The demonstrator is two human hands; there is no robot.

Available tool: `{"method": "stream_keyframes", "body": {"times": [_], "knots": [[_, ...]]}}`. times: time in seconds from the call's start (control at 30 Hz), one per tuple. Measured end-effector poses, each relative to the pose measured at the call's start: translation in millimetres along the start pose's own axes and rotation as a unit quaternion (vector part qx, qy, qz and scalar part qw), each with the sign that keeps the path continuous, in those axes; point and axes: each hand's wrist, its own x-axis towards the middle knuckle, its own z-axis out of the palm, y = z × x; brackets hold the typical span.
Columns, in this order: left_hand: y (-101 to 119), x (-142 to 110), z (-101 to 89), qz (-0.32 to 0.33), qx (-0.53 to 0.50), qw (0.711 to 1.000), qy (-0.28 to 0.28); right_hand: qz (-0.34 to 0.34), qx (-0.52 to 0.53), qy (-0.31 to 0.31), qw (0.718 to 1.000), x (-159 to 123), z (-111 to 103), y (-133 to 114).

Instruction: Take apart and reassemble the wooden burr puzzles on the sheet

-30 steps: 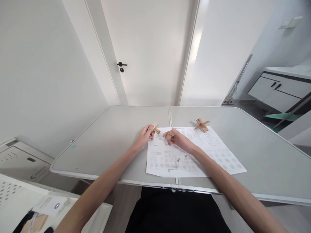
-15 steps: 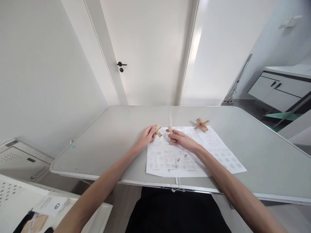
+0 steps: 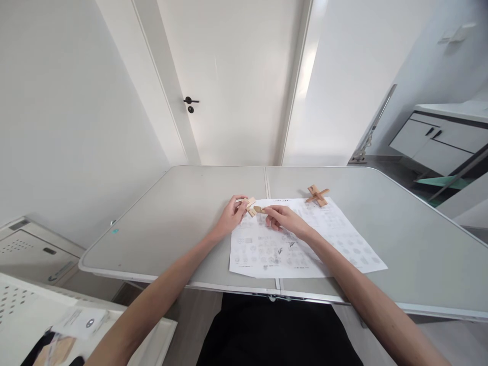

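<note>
Crossed wooden puzzle pieces are gripped in my left hand, just over the upper left part of the printed sheet. Between the fingertips of my right hand is a small wooden puzzle piece, its tip pointing left and close to the crossed pieces. Whether the two touch I cannot tell. At the sheet's upper right corner lies another cross-shaped wooden assembly, apart from both hands.
The sheet lies across the center seam of a grey folding table with a metal rim. Beyond the table stands a white door. A white perforated surface is at lower left, a white cabinet at right.
My right hand has turned its wooden piece from upright to lying leftward, nearer the left hand's pieces. The left hand's crossed pieces have tilted slightly. The other assembly has not moved.
</note>
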Motion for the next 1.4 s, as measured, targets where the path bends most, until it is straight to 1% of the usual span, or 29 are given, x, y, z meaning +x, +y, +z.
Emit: {"method": "stream_keyframes", "body": {"times": [0.13,0.3,0.37,0.5,0.6,0.77,1.0,1.07,1.13,1.3,1.4], "knots": [[3,-3,1.6,0.016,0.052,0.999,0.003,-0.012,0.007,-0.006,1.0,-2,3,-5],[2,-6,1.9,0.019,0.108,0.994,-0.018,-0.039,-0.035,0.033,0.998,-6,10,-8],[2,-6,1.8,0.015,0.116,0.993,-0.018,-0.062,-0.068,0.049,0.995,-8,13,-9],[5,-7,2.8,0.018,0.122,0.992,-0.009,-0.117,-0.15,0.083,0.978,-10,20,-6],[7,-8,3.5,0.027,0.131,0.991,-0.014,-0.137,-0.188,0.095,0.968,-10,22,-2],[6,-8,2.3,0.033,0.155,0.987,-0.018,-0.148,-0.237,0.089,0.956,-12,26,0],[5,-8,2.0,0.048,0.176,0.983,-0.019,-0.188,-0.298,0.087,0.932,-13,29,2],[6,-9,2.0,0.044,0.19,0.981,-0.024,-0.19,-0.297,0.087,0.932,-12,30,3],[8,-9,1.9,0.039,0.196,0.979,-0.032,-0.185,-0.28,0.084,0.938,-12,30,3],[15,-13,2.4,0.047,0.161,0.982,-0.082,-0.159,-0.214,0.093,0.959,-10,29,3],[15,-14,2.5,0.05,0.179,0.978,-0.093,-0.157,-0.203,0.096,0.962,-10,28,2]]}}
